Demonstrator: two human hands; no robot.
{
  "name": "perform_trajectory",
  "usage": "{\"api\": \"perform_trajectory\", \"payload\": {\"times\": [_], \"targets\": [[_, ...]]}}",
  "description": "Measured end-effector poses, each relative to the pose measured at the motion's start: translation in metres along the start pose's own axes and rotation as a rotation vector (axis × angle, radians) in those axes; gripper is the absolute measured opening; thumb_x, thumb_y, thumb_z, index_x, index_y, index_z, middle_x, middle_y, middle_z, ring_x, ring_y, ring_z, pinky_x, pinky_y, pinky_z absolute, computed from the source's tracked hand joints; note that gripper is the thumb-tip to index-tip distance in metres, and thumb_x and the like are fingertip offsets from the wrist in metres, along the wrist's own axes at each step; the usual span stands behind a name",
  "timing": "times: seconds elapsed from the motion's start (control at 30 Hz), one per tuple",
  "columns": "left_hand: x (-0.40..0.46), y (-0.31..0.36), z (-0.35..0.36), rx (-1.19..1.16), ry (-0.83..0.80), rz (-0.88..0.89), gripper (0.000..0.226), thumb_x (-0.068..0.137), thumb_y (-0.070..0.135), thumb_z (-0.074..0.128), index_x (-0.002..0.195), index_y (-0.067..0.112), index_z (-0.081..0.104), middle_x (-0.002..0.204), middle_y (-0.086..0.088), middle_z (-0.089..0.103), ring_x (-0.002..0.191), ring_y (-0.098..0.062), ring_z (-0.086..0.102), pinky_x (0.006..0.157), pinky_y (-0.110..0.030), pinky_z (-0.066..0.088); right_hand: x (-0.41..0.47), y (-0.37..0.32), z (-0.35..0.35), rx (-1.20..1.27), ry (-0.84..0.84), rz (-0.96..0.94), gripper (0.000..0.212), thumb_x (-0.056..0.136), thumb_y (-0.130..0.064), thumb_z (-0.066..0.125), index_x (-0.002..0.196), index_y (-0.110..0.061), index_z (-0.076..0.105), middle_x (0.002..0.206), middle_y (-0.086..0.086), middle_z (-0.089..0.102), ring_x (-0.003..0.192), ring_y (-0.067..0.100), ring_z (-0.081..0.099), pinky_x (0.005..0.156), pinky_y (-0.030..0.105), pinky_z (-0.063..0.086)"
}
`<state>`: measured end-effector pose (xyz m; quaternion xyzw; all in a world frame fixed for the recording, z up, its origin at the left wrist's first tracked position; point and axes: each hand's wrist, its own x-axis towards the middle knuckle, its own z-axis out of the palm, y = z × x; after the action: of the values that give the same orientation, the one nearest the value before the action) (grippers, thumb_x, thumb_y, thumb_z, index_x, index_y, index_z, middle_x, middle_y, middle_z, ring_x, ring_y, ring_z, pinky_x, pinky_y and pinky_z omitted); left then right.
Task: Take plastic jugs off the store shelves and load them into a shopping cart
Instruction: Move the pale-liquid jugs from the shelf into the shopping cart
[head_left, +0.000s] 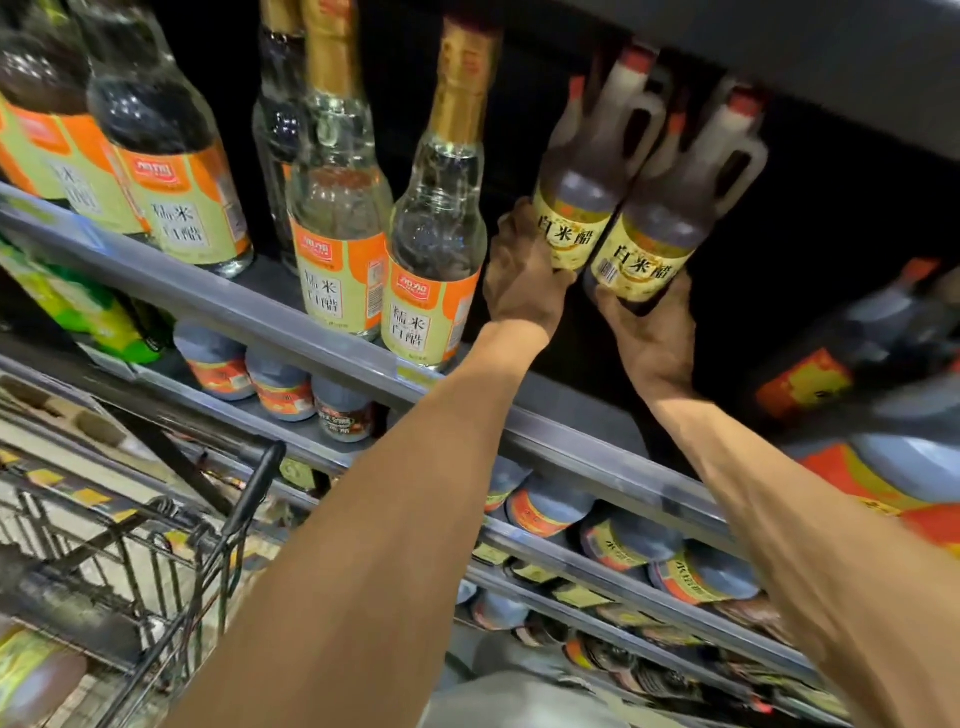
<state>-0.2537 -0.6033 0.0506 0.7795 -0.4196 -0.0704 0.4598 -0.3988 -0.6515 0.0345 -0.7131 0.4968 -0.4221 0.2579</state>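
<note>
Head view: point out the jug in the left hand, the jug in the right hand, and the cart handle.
left jug (571, 228): head view, on its yellow label.
right jug (641, 265): head view, on its yellow label.
cart handle (257, 483): head view, mid black grip.

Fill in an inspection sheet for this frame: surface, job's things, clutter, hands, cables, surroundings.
Surface: grey metal shelf edge, tilted in view.
Job's things: two white plastic handled jugs with yellow labels, left jug and right jug, side by side; black wire shopping cart lower left.
Clutter: clear glass bottles with gold caps and orange labels; dark jugs with orange labels at right.
Hands: left hand grips the left jug's base; right hand cups the right jug's base.
Cables: nothing seen.
Surroundings: lower shelves of dark-capped bottles.
</note>
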Motion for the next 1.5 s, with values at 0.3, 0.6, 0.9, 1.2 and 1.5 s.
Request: {"api": "perform_trajectory", "payload": {"times": [0.3, 0.6, 0.9, 1.2, 1.5], "targets": [[0.001, 0.008, -0.011, -0.016, -0.102, -0.061, 0.106, 0.086, 0.023, 0.080, 0.161, 0.006, 0.007, 0.160, -0.019, 0.030, 0.144, -0.037, 0.038, 0.114, -0.041, 0.034, 0.002, 0.000, 0.002, -0.022, -0.030, -0.003, 0.094, 0.075, -0.069, 0.077, 0.148, -0.026, 0.036, 0.137, -0.007, 0.064, 0.125, 0.014, 0.062, 0.108, 0.039, 0.050], [-0.035, 0.021, -0.042, 0.036, -0.283, -0.099, 0.103, 0.092, 0.025, 0.074, 0.162, 0.009, -0.001, 0.167, -0.014, 0.015, 0.155, -0.031, 0.017, 0.122, -0.040, 0.025, -0.004, -0.008, -0.009, -0.060, -0.148, 0.078, 0.105, 0.081, -0.044, 0.082, 0.160, -0.016, 0.019, 0.158, 0.004, 0.045, 0.145, 0.023, 0.043, 0.117, 0.028, 0.031], [-0.118, 0.020, -0.096, 0.192, -0.230, 0.142, 0.072, 0.097, 0.028, 0.065, 0.155, 0.007, 0.029, 0.152, -0.017, 0.041, 0.142, -0.034, 0.038, 0.117, -0.041, 0.035, -0.044, -0.011, -0.027, -0.078, -0.278, 0.204, 0.122, 0.058, -0.053, 0.086, 0.158, -0.016, 0.027, 0.160, 0.011, 0.038, 0.148, 0.028, 0.037, 0.119, 0.050, 0.037], [-0.200, -0.028, -0.185, 0.277, -0.156, 0.395, 0.071, 0.097, 0.040, 0.061, 0.157, 0.011, 0.036, 0.163, -0.006, 0.036, 0.155, -0.022, 0.025, 0.123, -0.043, 0.029, -0.163, -0.141, -0.063, -0.529, -0.379, -0.236, 0.083, 0.088, -0.029, 0.080, 0.155, -0.012, 0.036, 0.153, 0.011, 0.045, 0.141, 0.029, 0.042, 0.114, 0.044, 0.042], [-0.273, -0.167, -0.344, 0.448, -0.057, -0.053, 0.068, 0.104, 0.049, 0.047, 0.160, 0.018, 0.026, 0.169, 0.000, 0.018, 0.158, -0.021, 0.007, 0.127, -0.047, 0.017, -0.265, -0.239, 0.054, -0.609, -0.684, -0.806, 0.090, 0.084, -0.037, 0.082, 0.156, -0.008, 0.037, 0.159, 0.017, 0.040, 0.146, 0.037, 0.041, 0.113, 0.052, 0.043]]}}
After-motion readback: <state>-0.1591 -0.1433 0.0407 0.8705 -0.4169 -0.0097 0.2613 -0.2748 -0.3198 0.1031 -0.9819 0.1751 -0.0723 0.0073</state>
